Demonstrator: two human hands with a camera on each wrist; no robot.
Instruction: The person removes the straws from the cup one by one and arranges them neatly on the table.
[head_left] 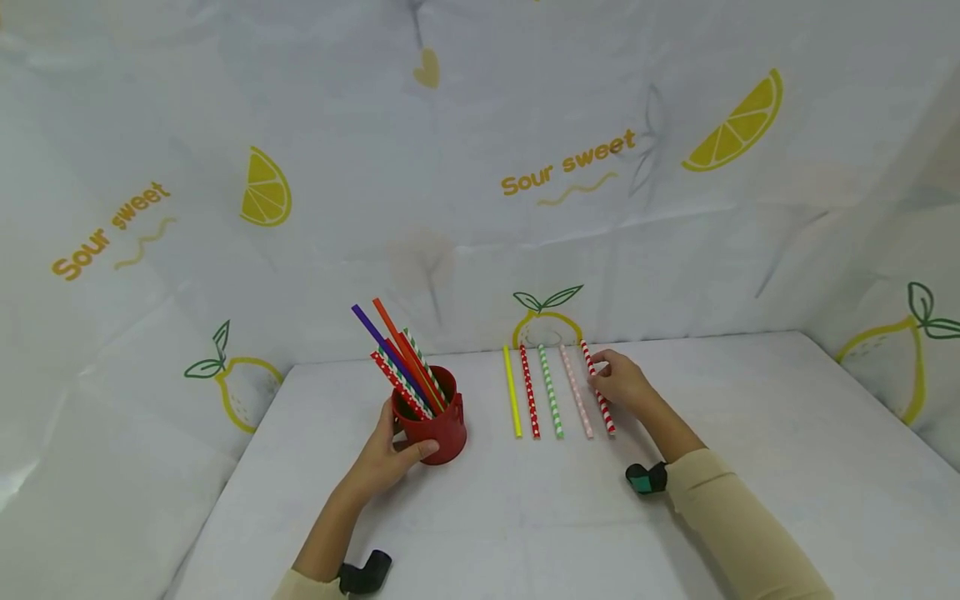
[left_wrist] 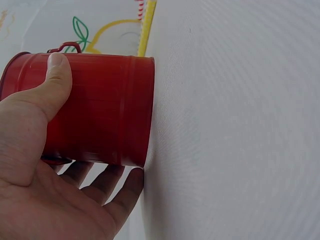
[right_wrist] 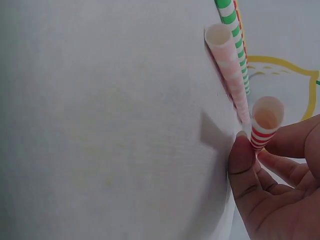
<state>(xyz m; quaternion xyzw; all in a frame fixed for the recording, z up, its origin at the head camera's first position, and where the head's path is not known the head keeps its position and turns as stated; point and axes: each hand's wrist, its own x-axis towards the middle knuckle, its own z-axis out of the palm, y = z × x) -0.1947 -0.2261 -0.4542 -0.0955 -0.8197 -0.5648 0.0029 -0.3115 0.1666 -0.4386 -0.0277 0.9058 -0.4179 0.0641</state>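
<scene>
Head view, looking forward-down, shares both hands [head_left: 384, 462] [head_left: 622, 383] with close wrist views.

We see a red bucket [head_left: 447, 435], mixed straws [head_left: 398, 367] leaning toward eleven o'clock. Around its three o'clock, we count five spaced straws [head_left: 551, 392].

Red cup [head_left: 447, 433], striped straw [head_left: 603, 406] (red-and-white)

Bare surface [head_left: 517, 517] leaves a passage in front of four straws [head_left: 551, 392] lying in a row, only narrow gaps dividing them. The left fingers [left_wrist: 129, 196] and red bucket [head_left: 447, 433], its leaning straws [head_left: 401, 367] rising above, block the left; the right fingers [right_wrist: 295, 140], pinching a red-striped straw [head_left: 605, 410], block the right; cloth [head_left: 360, 208] closes the back.
</scene>
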